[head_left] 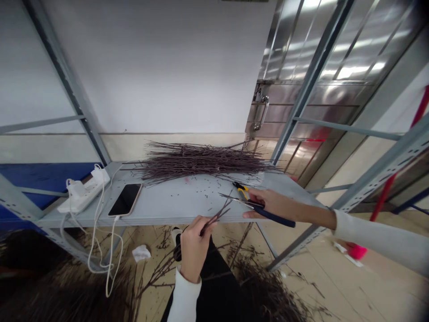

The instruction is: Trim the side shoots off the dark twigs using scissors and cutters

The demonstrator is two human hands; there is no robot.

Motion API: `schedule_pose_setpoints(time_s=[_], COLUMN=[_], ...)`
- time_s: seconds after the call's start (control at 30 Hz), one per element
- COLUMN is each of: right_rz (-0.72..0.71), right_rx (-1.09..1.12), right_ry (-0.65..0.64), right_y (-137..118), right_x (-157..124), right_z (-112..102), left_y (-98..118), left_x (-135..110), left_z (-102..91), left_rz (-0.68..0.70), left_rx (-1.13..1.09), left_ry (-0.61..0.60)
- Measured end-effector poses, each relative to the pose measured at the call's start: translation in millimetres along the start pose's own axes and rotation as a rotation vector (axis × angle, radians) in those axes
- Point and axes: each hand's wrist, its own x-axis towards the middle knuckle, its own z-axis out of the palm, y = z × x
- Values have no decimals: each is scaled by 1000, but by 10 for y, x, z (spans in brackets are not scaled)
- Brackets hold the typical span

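My left hand [196, 243] is closed around a few thin dark twigs [219, 213], which stick up to the right past the shelf's front edge. In my right hand [268, 203] is a pair of scissors [276, 218] with dark blue handles, the blades pointing left toward the twig tips. Whether the blades touch the twigs I cannot tell. Yellow-and-black pliers [241, 190] lie on the shelf just behind my right hand. A large bundle of dark twigs [201, 161] is heaped along the back of the grey shelf [161, 203].
A phone [125, 200] and a white power strip [85, 194] with cables occupy the shelf's left end. Metal uprights [306, 85] frame the shelf. More twigs [268, 286] are piled on the floor near my legs, and a crumpled tissue [141, 253] lies there.
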Motion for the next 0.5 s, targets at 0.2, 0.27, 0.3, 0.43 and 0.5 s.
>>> schedule_pose_setpoints(time_s=[0.2, 0.27, 0.3, 0.43, 0.5], right_rz=[25, -3, -10, -7, -24], right_rx=[32, 50, 47, 47, 35], right_ry=[-1, -3, -5, -5, -14], right_y=[42, 64, 73, 73, 63], right_x=[-34, -33, -33, -33, -27], right_z=[72, 122, 143, 172, 159], left_y=[-26, -30, -28, 1, 19], left_x=[5, 5, 3, -23, -42], left_z=[-12, -18, -20, 12, 55], left_rz=[4, 12, 15, 64, 117], left_rx=[34, 47, 57, 111, 135], left_ry=[34, 45, 48, 38, 32])
